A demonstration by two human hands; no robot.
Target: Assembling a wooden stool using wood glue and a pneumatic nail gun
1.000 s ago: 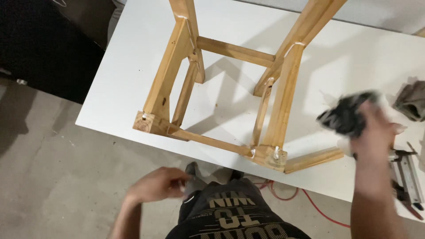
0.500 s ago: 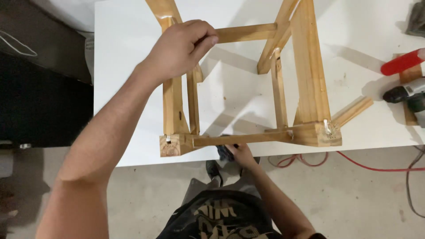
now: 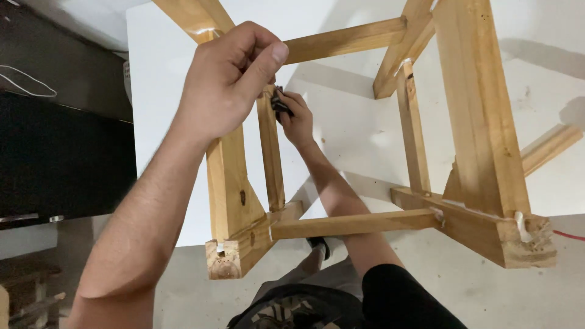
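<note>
On the left, a dark cabinet point(image 3: 58, 158) stands beside the white table point(image 3: 164, 91). The left hand point(image 3: 228, 82) is curled tight around the near leg of the wooden frame point(image 3: 481, 116), which lies on its side on the table with its feet jutting over the near edge. Just right of it, the right hand point(image 3: 298, 122) reaches up through the frame, fingers pinched on a small dark cloth point(image 3: 279, 102) pressed against the thin rail at the joint. This looks like wiping squeezed-out glue; the next stroke would call for a steady brace and following the joint line.
</note>
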